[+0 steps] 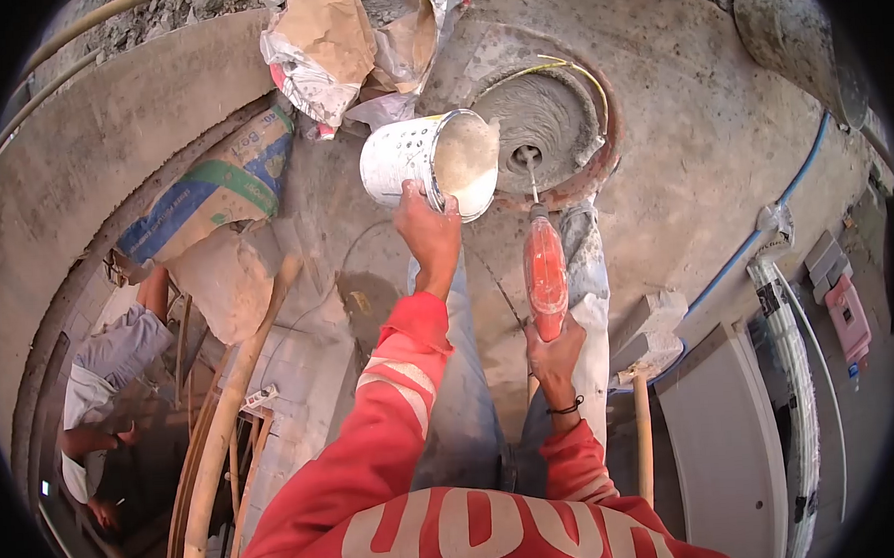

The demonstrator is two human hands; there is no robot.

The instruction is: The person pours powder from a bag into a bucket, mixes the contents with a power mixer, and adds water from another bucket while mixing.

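Observation:
My left hand [430, 226] grips a white bucket [396, 164] near its rim. The bucket is tilted toward the right, with pale, cloudy liquid [467, 158] at its mouth. My right hand [555, 352] is closed around the rear of a red power mixer [545, 270]. Its shaft points away from me into a round tub [615, 137] of wet grey mix [550, 115], where a small hollow surrounds the shaft's end. A yellow strip curves along the tub's far edge. The bucket's mouth is at the tub's left edge.
Crumpled paper sacks [322, 50] lie beyond the bucket. A cement bag [214, 189] rests at the left. Wooden poles [239, 418] stand at lower left, where another person [116, 358] is partly visible. Blocks [651, 335], a blue hose [731, 264] and a wrapped bundle [796, 393] are right.

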